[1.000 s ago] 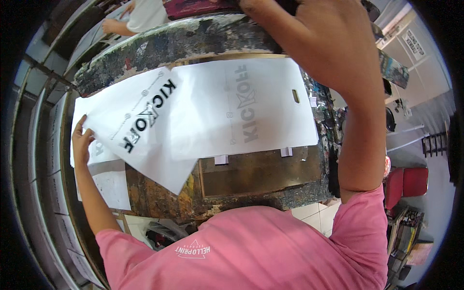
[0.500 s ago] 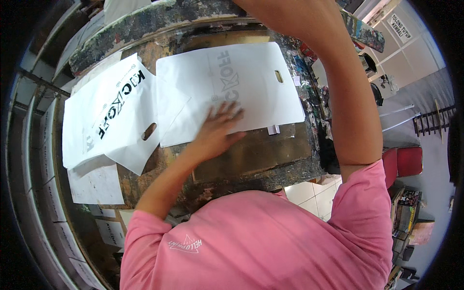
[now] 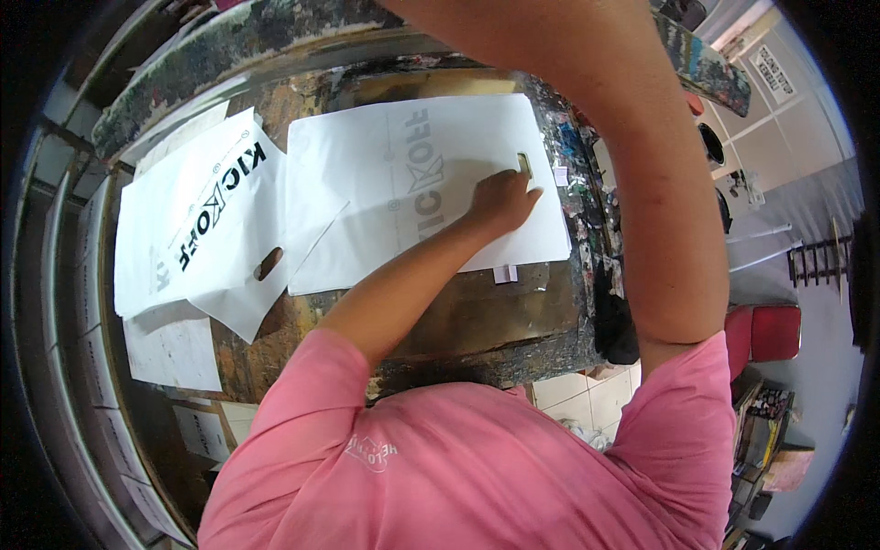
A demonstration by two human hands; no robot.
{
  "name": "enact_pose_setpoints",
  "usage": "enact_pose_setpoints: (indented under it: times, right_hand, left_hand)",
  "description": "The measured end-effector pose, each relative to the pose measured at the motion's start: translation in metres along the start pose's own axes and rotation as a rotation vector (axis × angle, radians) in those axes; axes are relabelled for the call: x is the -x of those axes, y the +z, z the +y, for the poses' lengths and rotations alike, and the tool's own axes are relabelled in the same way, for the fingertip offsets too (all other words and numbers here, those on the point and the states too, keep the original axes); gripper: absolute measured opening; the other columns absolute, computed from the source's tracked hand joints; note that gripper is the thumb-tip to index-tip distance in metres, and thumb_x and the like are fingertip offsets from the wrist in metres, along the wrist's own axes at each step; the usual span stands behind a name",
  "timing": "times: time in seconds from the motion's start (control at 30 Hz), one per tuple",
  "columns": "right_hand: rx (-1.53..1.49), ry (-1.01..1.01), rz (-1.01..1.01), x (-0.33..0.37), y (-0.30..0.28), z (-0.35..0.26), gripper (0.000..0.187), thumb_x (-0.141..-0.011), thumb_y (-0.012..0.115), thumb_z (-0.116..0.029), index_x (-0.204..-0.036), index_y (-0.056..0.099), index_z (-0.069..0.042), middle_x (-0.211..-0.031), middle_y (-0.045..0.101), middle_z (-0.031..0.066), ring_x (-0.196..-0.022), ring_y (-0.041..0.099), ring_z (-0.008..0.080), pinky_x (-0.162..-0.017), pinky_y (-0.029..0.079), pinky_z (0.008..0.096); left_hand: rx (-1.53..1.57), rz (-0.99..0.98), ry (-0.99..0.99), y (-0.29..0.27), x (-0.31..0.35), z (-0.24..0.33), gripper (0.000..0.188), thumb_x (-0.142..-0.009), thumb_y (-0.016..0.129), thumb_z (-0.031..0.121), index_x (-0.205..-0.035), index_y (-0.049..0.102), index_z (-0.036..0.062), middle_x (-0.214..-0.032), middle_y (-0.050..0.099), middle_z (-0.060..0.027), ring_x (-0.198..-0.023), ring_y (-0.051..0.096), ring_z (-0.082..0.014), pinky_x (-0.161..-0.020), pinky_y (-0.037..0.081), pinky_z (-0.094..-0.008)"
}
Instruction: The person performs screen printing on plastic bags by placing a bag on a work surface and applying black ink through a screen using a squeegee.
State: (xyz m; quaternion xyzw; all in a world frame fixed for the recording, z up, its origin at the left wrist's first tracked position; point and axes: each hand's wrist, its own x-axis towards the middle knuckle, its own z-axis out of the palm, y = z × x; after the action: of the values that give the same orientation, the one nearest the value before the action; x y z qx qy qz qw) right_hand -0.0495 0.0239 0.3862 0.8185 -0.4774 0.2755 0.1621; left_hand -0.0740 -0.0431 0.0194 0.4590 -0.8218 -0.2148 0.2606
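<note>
A flat white bag (image 3: pixel 353 156) with a cut-out handle lies on the paint-stained work table (image 3: pixel 440 316), its dark print showing faintly through. My left hand (image 3: pixel 504 200) is on its right part, fingers curled in at the lower end of the handle slot; the fingertips are partly hidden. To the left lies another white bag (image 3: pixel 151 234) with bold black print and an oval handle hole, its near corner skewed over the sheets below. My right forearm reaches up across the top of the view, and its hand is beyond the upper edge.
A paint-crusted beam (image 3: pixel 229 55) crosses the far side of the table. A small white tab (image 3: pixel 505 274) sits at the bag's near edge. Metal shelving (image 3: pixel 69 302) stands at the left, a red chair (image 3: pixel 775 332) at the right. Dark cloth (image 3: pixel 612 321) hangs at the table's right edge.
My left hand has moved right and slightly farther away, from the middle of the bag to its handle slot, and its spread fingers have curled in. My right forearm has shifted left.
</note>
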Motion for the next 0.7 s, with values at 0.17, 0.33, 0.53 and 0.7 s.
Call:
enact_pose_setpoints:
  times: [0.17,0.33,0.53,0.7]
  right_hand:
    - [-0.279,-0.072,-0.277,-0.023,-0.016,0.011,0.055,-0.100,0.043,-0.035,-0.051,0.047,-0.010,-0.045,0.038,-0.0014,-0.042,0.034,0.0130,-0.042,0.036,0.0338]
    - [-0.213,-0.116,-0.102,-0.012,-0.001,0.015,0.056,-0.101,0.042,-0.032,-0.050,0.046,-0.010,-0.044,0.036,-0.0022,-0.041,0.031,0.0119,-0.040,0.034,0.0336]
    - [-0.240,-0.047,-0.290,-0.018,-0.014,0.011,0.057,-0.103,0.041,-0.032,-0.051,0.047,-0.008,-0.044,0.036,-0.0010,-0.040,0.032,0.0118,-0.040,0.034,0.0329]
    - [-0.247,-0.103,-0.205,-0.016,-0.006,0.012,0.057,-0.103,0.041,-0.032,-0.052,0.048,-0.008,-0.045,0.037,-0.0003,-0.041,0.033,0.0120,-0.040,0.035,0.0332]
  left_hand:
    - [1.307,-0.312,-0.734,-0.002,-0.051,-0.011,0.020,-0.097,0.060,0.022,-0.095,0.055,0.0025,-0.079,0.062,-0.0120,-0.047,0.048,-0.0141,-0.038,0.039,-0.0283]
    - [1.993,-0.201,-1.020,-0.005,-0.052,-0.026,0.019,-0.100,0.055,0.019,-0.086,0.047,0.0102,-0.074,0.057,-0.0058,-0.049,0.044,-0.0098,-0.043,0.042,-0.0214]
    - [1.921,-0.346,-0.892,0.000,-0.045,-0.031,0.027,-0.104,0.051,0.024,-0.079,0.047,0.0137,-0.070,0.054,-0.0004,-0.052,0.045,-0.0083,-0.046,0.043,-0.0204]
    - [1.933,-0.378,-0.878,-0.003,-0.039,-0.041,0.029,-0.106,0.050,0.026,-0.079,0.049,0.0140,-0.068,0.052,0.0028,-0.053,0.046,-0.0068,-0.047,0.044,-0.0196]
